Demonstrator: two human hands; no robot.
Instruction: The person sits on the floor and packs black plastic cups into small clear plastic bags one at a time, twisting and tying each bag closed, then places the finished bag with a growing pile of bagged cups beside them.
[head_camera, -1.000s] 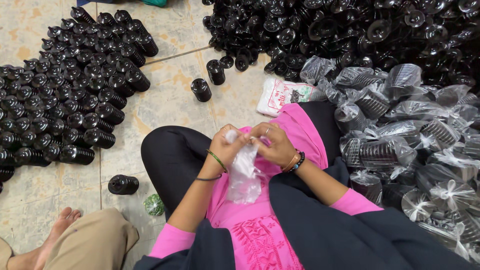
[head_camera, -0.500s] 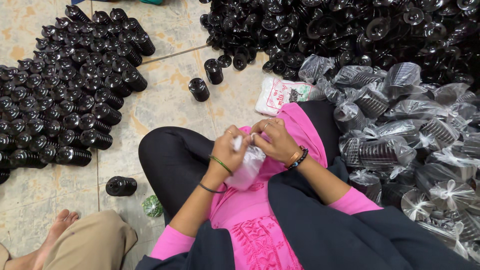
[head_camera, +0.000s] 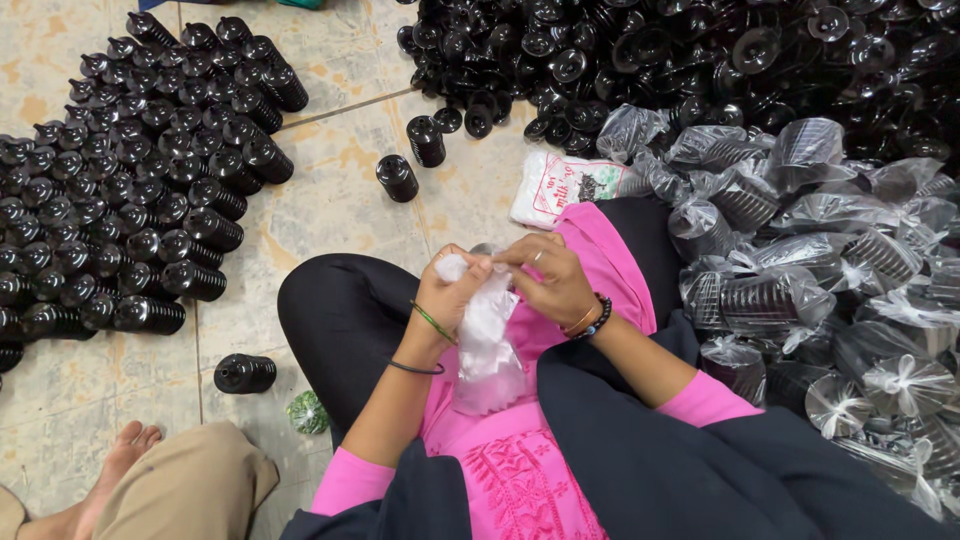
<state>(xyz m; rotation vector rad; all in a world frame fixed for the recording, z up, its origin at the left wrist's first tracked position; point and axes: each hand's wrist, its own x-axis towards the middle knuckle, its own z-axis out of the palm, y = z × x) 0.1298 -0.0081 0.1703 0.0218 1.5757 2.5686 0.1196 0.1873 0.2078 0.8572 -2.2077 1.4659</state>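
Clear plastic bag (head_camera: 487, 345) hangs from my grip, left hand (head_camera: 452, 293) and right hand (head_camera: 548, 281) both pinched on its top edge over the lap. Left of the grip lie rows of black caps (head_camera: 140, 190); right of it, bagged stacks (head_camera: 800, 270).

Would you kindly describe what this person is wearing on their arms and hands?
Both arms have short pink sleeves. The left hand has a green bangle and a thin dark bangle at its wrist; the right hand has a ring, an orange bangle and a dark beaded bracelet.

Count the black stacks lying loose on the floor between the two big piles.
3: two stacks on the tiles beside the far heap, one stack near the person's knee. Others may be hidden.
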